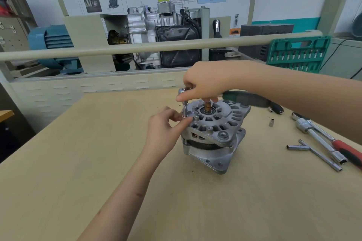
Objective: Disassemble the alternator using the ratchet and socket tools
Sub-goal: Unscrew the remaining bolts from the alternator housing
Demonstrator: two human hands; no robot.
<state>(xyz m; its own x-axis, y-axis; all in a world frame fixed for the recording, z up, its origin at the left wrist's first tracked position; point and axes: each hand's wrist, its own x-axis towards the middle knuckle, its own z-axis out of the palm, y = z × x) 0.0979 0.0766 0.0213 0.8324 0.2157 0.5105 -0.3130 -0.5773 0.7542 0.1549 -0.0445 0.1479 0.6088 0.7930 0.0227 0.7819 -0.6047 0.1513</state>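
The alternator [213, 135] stands on the counter [78, 162], right of its middle, with its slotted end cover facing up and the copper-ringed shaft at the centre. A socket [184, 110] stands upright on a bolt at the cover's left rim, fitted under the head of the ratchet [244, 100], whose green and black handle runs off to the right above the alternator. The right hand [205, 82] curls over the ratchet head, thumb along its side, fingertips near the shaft. The left hand [166, 123] pinches the base of the socket between thumb and forefinger. To the right on the counter lie a small loose socket [271, 122], a red-handled ratchet [337, 145] and 2 long sockets [313, 150]. At the far right an open green tool case [297, 53] stands upright.
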